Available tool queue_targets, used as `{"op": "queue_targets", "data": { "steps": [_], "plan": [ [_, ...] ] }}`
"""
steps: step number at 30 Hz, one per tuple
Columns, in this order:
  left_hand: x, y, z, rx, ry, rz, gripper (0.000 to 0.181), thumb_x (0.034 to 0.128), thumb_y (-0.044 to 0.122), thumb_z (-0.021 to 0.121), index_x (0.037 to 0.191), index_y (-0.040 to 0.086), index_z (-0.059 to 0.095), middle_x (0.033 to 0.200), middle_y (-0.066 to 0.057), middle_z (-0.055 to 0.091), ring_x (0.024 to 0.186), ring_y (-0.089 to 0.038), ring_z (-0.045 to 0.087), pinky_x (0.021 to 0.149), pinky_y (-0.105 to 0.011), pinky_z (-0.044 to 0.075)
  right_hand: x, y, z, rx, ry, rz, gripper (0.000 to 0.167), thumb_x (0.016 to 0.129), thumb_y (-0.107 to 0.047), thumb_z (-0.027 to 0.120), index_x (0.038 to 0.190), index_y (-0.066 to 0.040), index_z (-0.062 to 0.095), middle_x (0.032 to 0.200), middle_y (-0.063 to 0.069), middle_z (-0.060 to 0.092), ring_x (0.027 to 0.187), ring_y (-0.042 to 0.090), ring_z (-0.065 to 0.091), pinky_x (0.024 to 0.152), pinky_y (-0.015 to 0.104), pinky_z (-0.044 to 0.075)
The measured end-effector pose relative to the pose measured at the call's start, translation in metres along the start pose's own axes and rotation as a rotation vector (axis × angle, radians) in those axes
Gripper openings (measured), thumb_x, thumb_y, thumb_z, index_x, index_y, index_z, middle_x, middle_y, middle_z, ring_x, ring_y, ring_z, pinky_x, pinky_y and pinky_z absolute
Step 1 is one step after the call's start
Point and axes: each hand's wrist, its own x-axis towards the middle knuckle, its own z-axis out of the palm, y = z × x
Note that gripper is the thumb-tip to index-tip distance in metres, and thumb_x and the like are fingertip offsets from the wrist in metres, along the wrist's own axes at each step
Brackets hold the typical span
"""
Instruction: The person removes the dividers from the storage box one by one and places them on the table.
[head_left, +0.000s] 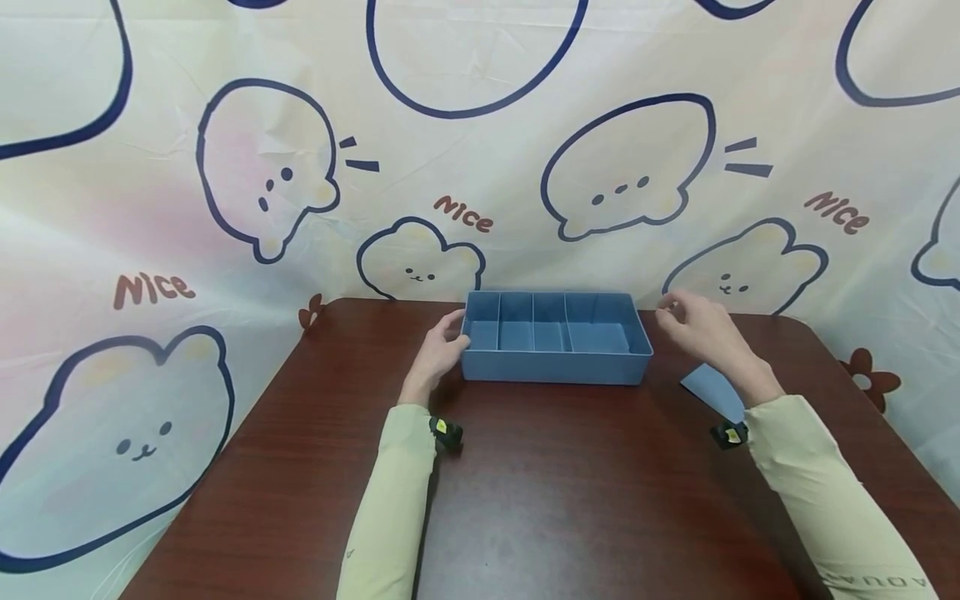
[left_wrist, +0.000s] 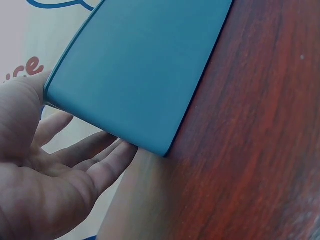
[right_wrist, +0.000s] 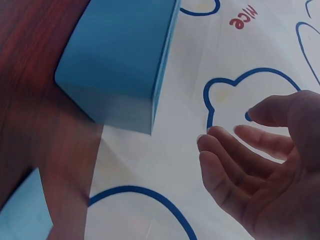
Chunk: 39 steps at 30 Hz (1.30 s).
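A blue box [head_left: 557,368] with several compartments stands at the back of the table. At its left end my left hand [head_left: 437,354] touches the side; in the left wrist view that hand [left_wrist: 55,165] has its thumb by the upper rim of the box [left_wrist: 140,65] and its fingertips against the end wall. My right hand [head_left: 705,329] is raised off the right end of the box, holding nothing. The right wrist view shows this hand [right_wrist: 260,170] with loosely bent fingers, apart from the box [right_wrist: 117,60]. Beneath my right wrist lies a flat blue piece [head_left: 711,392].
The brown table [head_left: 570,492] reaches back to a printed cloth [head_left: 510,167] that hangs behind and at both sides. In the right wrist view, part of the blue piece [right_wrist: 27,215] shows at the lower left.
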Motion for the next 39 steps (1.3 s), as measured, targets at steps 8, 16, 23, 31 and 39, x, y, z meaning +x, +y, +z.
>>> {"op": "queue_targets", "data": {
  "steps": [8, 16, 23, 31, 39],
  "plan": [
    [0.000, 0.001, -0.001, 0.010, 0.000, -0.010, 0.059, 0.0916, 0.018, 0.051, 0.147, 0.032, 0.039, 0.151, -0.009, 0.043, 0.138, -0.032, 0.043, 0.110, -0.057, 0.039, 0.007, -0.010, 0.015, 0.028, 0.033, -0.004, 0.038, 0.099, -0.027, 0.045, 0.128, -0.005, 0.055, 0.115, 0.026, 0.066, 0.096, 0.038, 0.064, 0.075, 0.053, 0.053],
    [0.001, 0.001, -0.001, 0.014, -0.001, -0.018, 0.059, 0.0916, 0.019, 0.051, 0.147, 0.033, 0.039, 0.152, -0.009, 0.043, 0.138, -0.032, 0.042, 0.110, -0.057, 0.039, 0.012, -0.015, 0.027, 0.080, 0.045, 0.005, 0.040, 0.099, -0.027, 0.045, 0.130, -0.003, 0.053, 0.115, 0.027, 0.066, 0.087, 0.034, 0.068, 0.066, 0.043, 0.054],
    [0.001, 0.000, 0.000, 0.018, 0.003, -0.024, 0.059, 0.0919, 0.019, 0.051, 0.148, 0.034, 0.039, 0.152, -0.009, 0.042, 0.139, -0.032, 0.042, 0.110, -0.057, 0.038, 0.016, -0.017, 0.038, 0.097, 0.032, 0.016, 0.042, 0.099, -0.028, 0.044, 0.134, -0.005, 0.050, 0.123, 0.027, 0.063, 0.099, 0.039, 0.065, 0.076, 0.050, 0.056],
    [-0.001, 0.001, 0.000, 0.013, 0.001, -0.026, 0.058, 0.0929, 0.019, 0.051, 0.148, 0.033, 0.039, 0.150, -0.011, 0.043, 0.138, -0.032, 0.043, 0.110, -0.056, 0.039, 0.021, -0.019, 0.047, 0.122, 0.018, 0.016, 0.043, 0.099, -0.030, 0.044, 0.134, -0.005, 0.050, 0.120, 0.025, 0.063, 0.098, 0.037, 0.064, 0.076, 0.049, 0.055],
    [0.000, 0.003, 0.000, 0.014, 0.004, -0.029, 0.058, 0.0931, 0.020, 0.050, 0.148, 0.033, 0.038, 0.152, -0.010, 0.042, 0.139, -0.032, 0.041, 0.111, -0.057, 0.038, 0.031, -0.024, 0.056, 0.122, 0.012, 0.007, 0.045, 0.099, -0.030, 0.045, 0.135, -0.003, 0.049, 0.118, 0.024, 0.065, 0.099, 0.036, 0.065, 0.078, 0.049, 0.054]
  ]
}}
